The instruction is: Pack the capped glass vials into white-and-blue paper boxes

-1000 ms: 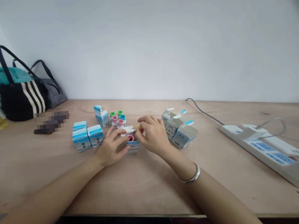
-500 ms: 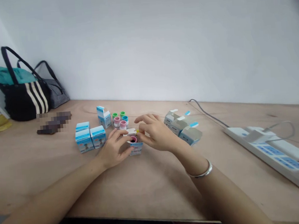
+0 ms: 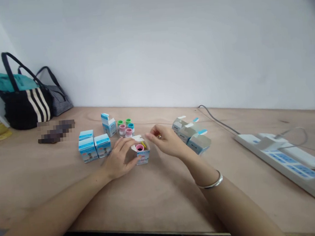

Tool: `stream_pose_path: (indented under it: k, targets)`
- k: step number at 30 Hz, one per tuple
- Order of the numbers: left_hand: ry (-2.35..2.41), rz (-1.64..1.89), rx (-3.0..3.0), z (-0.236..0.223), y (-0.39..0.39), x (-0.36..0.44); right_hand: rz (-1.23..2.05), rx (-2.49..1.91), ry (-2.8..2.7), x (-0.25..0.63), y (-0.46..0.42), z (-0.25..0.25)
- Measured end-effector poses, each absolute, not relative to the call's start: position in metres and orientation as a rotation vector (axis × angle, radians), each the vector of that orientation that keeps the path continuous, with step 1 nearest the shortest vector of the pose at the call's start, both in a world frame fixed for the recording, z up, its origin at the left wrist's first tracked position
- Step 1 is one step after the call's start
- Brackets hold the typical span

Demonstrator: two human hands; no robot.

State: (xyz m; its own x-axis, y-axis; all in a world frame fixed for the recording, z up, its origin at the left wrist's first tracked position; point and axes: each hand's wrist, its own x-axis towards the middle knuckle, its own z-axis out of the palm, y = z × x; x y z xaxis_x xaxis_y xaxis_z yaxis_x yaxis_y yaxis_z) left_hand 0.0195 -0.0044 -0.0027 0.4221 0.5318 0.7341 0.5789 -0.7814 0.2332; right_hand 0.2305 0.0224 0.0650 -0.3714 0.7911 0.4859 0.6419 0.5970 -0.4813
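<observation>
My left hand (image 3: 118,159) grips the side of a small white-and-blue carton (image 3: 142,156) standing on the wooden table (image 3: 164,201). A pink-capped bottle (image 3: 139,147) sits in the carton's open top, with a white flap (image 3: 137,138) raised behind it and a yellow strip (image 3: 143,145) beside it. My right hand (image 3: 166,141) hangs just right of the carton, not touching it, with thumb and forefinger pinched together. Nothing shows between those fingers. Just behind the carton stand several small bottles (image 3: 125,129) with pink, green and blue caps.
Several blue-and-white cartons (image 3: 90,145) stand left of my hands, and several opened cartons (image 3: 192,139) lie to the right. A power strip (image 3: 283,162) with a cable lies at the right. Bags (image 3: 24,103) and a pixelated object (image 3: 56,131) are back left.
My right hand has moved off the carton to the right, and the yellow strip now shows in the carton's top. My left hand stays on the carton.
</observation>
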Motion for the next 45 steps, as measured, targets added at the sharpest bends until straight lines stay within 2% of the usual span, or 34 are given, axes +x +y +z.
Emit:
stream_pose_path:
  k: [4, 8, 17, 20, 24, 32, 36, 42, 45]
  targets:
    - [-1.069, -1.538, -2.512, -0.008, -0.002, 0.02, 0.615, -1.052, -1.959, 0.232, 0.022, 0.047]
    - [-1.099, -1.504, -2.483, -0.007, -0.004, 0.02, 1.014, -0.967, -1.855, 0.222, 0.018, 0.034]
    - [-1.046, -1.389, -2.619, -0.005, -0.007, 0.021, 1.477, -1.181, -1.383, 0.216, 0.02, 0.027]
    - [-1.027, -1.408, -2.637, -0.004, -0.008, 0.021, 1.539, -1.072, -1.399, 0.216, 0.019, 0.028]
    - [-0.993, -1.436, -2.659, -0.004, -0.008, 0.021, 1.338, -0.779, -1.52, 0.218, 0.014, 0.031]
    - [-1.039, -1.481, -2.621, -0.006, -0.007, 0.02, 0.663, -0.71, -1.879, 0.225, 0.008, 0.03]
    - [-1.009, -1.608, -2.661, -0.009, -0.005, 0.022, 0.544, -0.708, -1.961, 0.226, 0.007, 0.028]
    - [-0.998, -1.444, -2.695, -0.006, -0.002, 0.023, 0.381, -0.687, -2.046, 0.228, 0.006, 0.031]
    - [-0.946, -1.473, -2.71, -0.007, -0.001, 0.023, 0.309, -0.647, -2.094, 0.23, 0.005, 0.034]
